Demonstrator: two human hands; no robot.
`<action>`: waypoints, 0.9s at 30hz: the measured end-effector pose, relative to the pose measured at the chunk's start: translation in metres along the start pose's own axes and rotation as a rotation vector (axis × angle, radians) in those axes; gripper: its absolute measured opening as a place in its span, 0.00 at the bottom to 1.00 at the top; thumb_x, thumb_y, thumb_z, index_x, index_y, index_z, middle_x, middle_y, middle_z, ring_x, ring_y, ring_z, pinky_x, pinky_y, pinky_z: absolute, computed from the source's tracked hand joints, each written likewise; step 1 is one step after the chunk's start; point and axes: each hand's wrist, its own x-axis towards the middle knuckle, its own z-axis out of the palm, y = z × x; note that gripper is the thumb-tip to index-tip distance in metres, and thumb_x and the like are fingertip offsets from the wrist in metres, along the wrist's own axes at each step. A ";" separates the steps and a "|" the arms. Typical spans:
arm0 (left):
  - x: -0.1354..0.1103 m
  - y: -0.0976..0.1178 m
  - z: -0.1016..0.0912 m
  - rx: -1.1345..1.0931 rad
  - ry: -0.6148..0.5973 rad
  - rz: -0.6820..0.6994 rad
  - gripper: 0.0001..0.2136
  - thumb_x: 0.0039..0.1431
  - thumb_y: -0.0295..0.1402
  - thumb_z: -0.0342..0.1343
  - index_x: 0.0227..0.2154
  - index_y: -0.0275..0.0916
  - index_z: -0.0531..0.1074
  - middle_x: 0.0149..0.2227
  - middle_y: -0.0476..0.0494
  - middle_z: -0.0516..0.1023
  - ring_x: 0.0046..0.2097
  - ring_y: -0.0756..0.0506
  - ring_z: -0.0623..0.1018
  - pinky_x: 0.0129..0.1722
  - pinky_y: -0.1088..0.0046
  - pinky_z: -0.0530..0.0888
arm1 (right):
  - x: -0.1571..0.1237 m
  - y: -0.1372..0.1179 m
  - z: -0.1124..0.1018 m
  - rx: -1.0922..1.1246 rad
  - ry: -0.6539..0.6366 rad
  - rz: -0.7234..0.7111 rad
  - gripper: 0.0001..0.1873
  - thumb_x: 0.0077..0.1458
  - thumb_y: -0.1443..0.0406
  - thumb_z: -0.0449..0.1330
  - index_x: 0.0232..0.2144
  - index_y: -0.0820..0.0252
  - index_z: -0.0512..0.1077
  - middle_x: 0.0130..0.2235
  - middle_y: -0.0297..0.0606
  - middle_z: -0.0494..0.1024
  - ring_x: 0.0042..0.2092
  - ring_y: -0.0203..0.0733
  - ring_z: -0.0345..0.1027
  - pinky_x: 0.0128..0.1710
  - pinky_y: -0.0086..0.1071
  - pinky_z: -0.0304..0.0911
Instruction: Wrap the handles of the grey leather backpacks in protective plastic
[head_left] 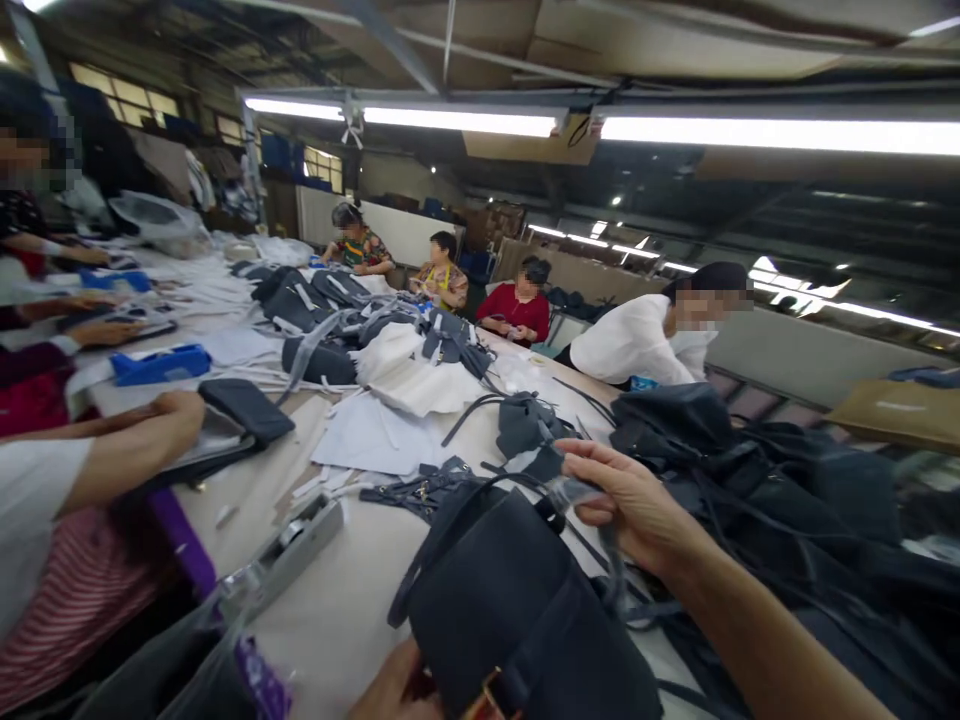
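Observation:
A dark navy handbag [510,590] with a gold-coloured buckle [489,692] and a looped handle [435,545] is tilted in front of me. My left hand [399,688] grips its lower left edge, partly cut off by the bottom of the view. Above the bag's upper right corner, my right hand [626,495] is closed in a pinch on a greyish, see-through strip [576,492], whose lower part hangs by the bag's side. Just beyond the bag, several dark straps with metal fittings [424,487] lie on the pale table [352,580].
A heap of dark bags [795,480] fills the right side. White sheets [375,435] and more dark bags [304,300] cover the table's middle. At left, a co-worker's hand [176,420] works on a dark piece near a blue holder [161,364]. A grey metal tool [300,540] lies nearer.

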 end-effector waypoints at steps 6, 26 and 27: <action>-0.015 -0.003 -0.004 0.057 0.170 -0.102 0.18 0.43 0.37 0.67 0.39 0.40 0.78 0.42 0.39 0.81 0.55 0.31 0.71 0.58 0.52 0.65 | 0.013 0.039 0.016 -0.078 -0.125 0.102 0.16 0.37 0.66 0.71 0.31 0.62 0.72 0.20 0.24 0.66 0.16 0.20 0.45 0.13 0.18 0.40; -0.023 0.010 -0.022 -0.510 -0.282 -0.359 0.21 0.39 0.26 0.59 0.42 0.31 0.76 0.35 0.36 0.82 0.31 0.40 0.81 0.23 0.68 0.79 | 0.029 0.122 -0.012 -0.255 -0.259 0.086 0.19 0.43 0.58 0.69 0.37 0.61 0.72 0.25 0.24 0.67 0.20 0.25 0.52 0.18 0.23 0.47; -0.024 0.011 -0.024 -0.524 -0.291 -0.400 0.19 0.44 0.32 0.60 0.41 0.30 0.76 0.34 0.35 0.82 0.31 0.39 0.81 0.25 0.67 0.80 | 0.027 0.123 -0.012 -0.274 -0.262 0.077 0.19 0.43 0.58 0.68 0.37 0.61 0.72 0.26 0.25 0.68 0.20 0.25 0.52 0.18 0.23 0.47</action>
